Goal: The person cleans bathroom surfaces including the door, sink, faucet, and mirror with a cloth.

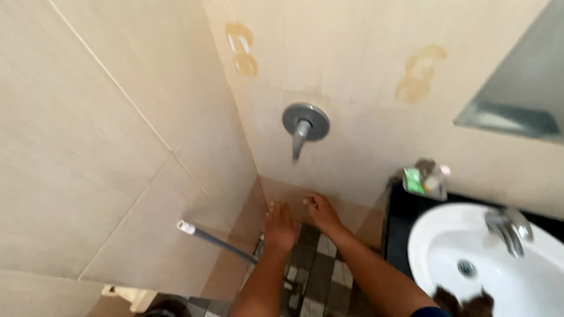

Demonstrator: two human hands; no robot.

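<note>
Both hands reach down into the corner where the beige tiled walls [88, 147] meet the checkered floor [320, 270]. Left hand [279, 226] sits at about 6 o'clock below the wall tap [305, 123], fingers pointing up toward the wall base, loosely spread, palm down; cannot tell if it grips anything. Right hand [322, 211] is just beside it at 3 o'clock, fingers curled narrow around something small and pale at the fingertips; too blurred to name.

Doing this well, by my read: keep both wrists low, work close to the wall base, and steady the left while the right does the fine work; the head should stay clear of the spout overhead.

The tap is grey metal, a round plate on the wall with a short spout angled downward, no water visible. It is well above the hands, at 12 o'clock.

A grey pole with a white tip [214, 239] leans at 9 o'clock of the left hand, near its wrist. White sink [435, 246] on a black worktop [396, 235] at 3 o'clock, with small bottles [427, 179] at its back corner.
</note>
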